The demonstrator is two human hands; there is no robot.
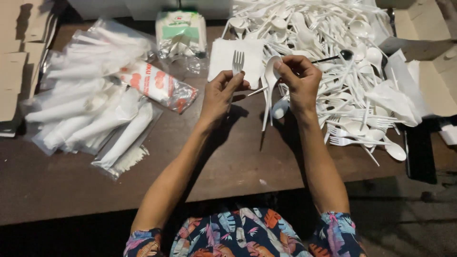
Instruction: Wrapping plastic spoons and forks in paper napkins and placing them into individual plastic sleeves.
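My left hand (pixel 220 93) holds a white plastic fork (pixel 237 61) upright, tines up, over the brown table (pixel 143 176). My right hand (pixel 300 81) grips a white plastic spoon (pixel 270 81), bowl up and handle hanging down, close beside the fork. A white napkin (pixel 223 57) lies flat on the table just behind both hands. A big heap of white plastic forks and spoons (pixel 333 43) spreads to the right of my right hand, with one black spoon (pixel 343 55) lying on it.
Clear bags of wrapped white cutlery sets (pixel 90 114) lie at the left. A pack of napkins (pixel 181 33) stands at the back. Cardboard boxes sit at the far left (pixel 19 62) and back right (pixel 442 71). A dark flat object (pixel 421 152) lies at the right edge.
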